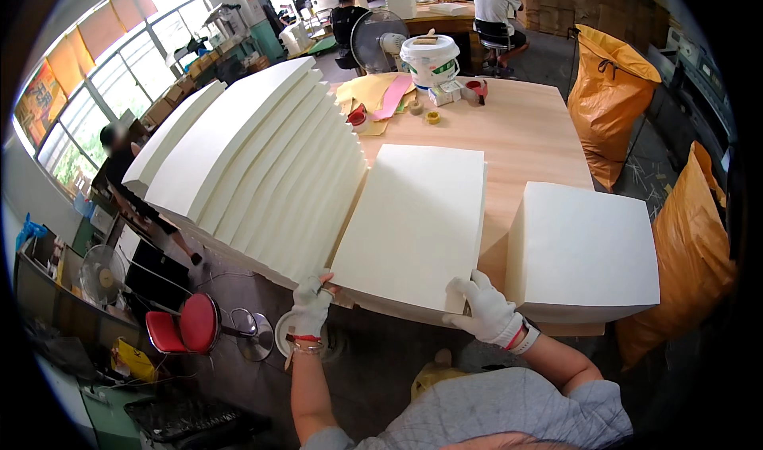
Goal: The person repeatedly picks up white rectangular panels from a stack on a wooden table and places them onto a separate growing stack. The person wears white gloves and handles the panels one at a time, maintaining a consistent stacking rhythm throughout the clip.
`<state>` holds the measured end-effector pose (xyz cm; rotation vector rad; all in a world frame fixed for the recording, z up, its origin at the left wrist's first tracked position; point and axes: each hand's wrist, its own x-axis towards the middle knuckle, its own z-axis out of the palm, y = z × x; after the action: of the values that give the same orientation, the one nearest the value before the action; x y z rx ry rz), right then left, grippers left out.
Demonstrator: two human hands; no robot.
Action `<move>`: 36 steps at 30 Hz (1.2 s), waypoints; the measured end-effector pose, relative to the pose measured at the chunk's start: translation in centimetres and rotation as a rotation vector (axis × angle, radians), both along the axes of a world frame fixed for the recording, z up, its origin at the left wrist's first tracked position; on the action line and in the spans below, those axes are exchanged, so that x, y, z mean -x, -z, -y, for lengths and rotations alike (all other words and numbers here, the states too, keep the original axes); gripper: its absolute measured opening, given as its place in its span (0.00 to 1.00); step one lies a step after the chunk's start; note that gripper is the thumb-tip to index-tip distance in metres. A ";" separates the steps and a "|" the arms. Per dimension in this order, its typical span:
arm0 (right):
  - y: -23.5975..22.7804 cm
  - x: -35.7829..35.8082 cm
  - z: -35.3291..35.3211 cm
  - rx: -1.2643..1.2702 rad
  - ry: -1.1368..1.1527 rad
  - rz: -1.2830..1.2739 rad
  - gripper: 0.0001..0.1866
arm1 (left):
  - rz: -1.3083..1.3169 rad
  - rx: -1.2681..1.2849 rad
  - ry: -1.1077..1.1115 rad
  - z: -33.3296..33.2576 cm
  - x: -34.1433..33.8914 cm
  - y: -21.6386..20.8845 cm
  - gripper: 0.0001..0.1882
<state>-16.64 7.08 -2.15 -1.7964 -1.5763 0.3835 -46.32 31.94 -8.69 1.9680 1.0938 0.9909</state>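
A stack of white paper sheets (417, 211) lies in front of me at the near edge of the table. My left hand (310, 305), in a white glove with fingertips bare, grips its near left corner. At the near right corner my right hand (486, 313), also gloved, has its fingers and thumb around the edge. To the left, a long row of stepped paper stacks (270, 148) leans in overlapping layers. A taller block of paper (588, 243) stands to the right of my right hand. The undersides of the stacks are hidden.
On the wooden table (532, 116) stand a white bucket (429, 62), coloured paper (369, 92) and tape rolls (432, 118). Behind is a fan (377, 40). Orange sacks (612, 92) flank the right side. A red stool (198, 323) is at left. Other people sit or stand farther off.
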 end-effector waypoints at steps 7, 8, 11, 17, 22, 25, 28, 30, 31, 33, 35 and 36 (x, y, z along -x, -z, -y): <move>0.7 0.0 -0.1 -0.099 0.011 -0.051 0.31 | -0.091 -0.081 0.040 0.3 -0.6 -2.6 0.18; 0.5 0.2 -0.1 -0.087 0.010 -0.045 0.31 | -0.075 -0.102 0.049 0.2 -0.5 -2.5 0.17; 1.0 0.2 -0.1 -0.084 0.010 -0.018 0.29 | -0.038 -0.004 0.082 0.3 -0.7 -3.2 0.15; 1.5 0.5 -0.1 -0.117 0.020 0.007 0.27 | -0.107 0.075 0.037 0.8 -1.0 -4.2 0.16; 1.6 0.6 0.1 -0.171 0.020 0.004 0.26 | -0.037 0.052 0.081 0.2 -0.3 -2.2 0.17; 1.5 0.9 0.4 -0.149 0.036 0.001 0.25 | -0.078 0.028 0.048 0.6 -0.3 -2.0 0.19; 1.5 1.3 0.7 -0.141 0.024 -0.031 0.24 | -0.151 -0.078 0.045 0.1 -0.1 -0.9 0.21; 1.6 0.5 1.3 -0.149 -0.020 -0.027 0.24 | -0.239 -0.212 0.081 -0.2 0.4 -0.3 0.24; 1.1 0.0 2.2 -0.053 -0.101 -0.101 0.25 | -0.229 -0.082 0.047 -0.4 0.9 0.4 0.27; 0.3 -1.1 4.9 -0.057 -0.127 -0.096 0.28 | -0.074 0.049 0.018 0.6 2.3 0.9 0.31; -0.8 -3.9 9.5 -0.174 -0.110 -0.152 0.25 | 0.159 0.160 -0.098 4.0 0.1 -0.9 0.32; -1.1 -5.8 12.0 -0.338 -0.091 -0.080 0.22 | -0.011 -0.279 -0.181 3.2 1.3 2.0 0.30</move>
<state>-10.84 -4.96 -1.01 -1.4397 -1.5651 0.2116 -47.64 28.77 -10.69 2.1223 1.2099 1.2899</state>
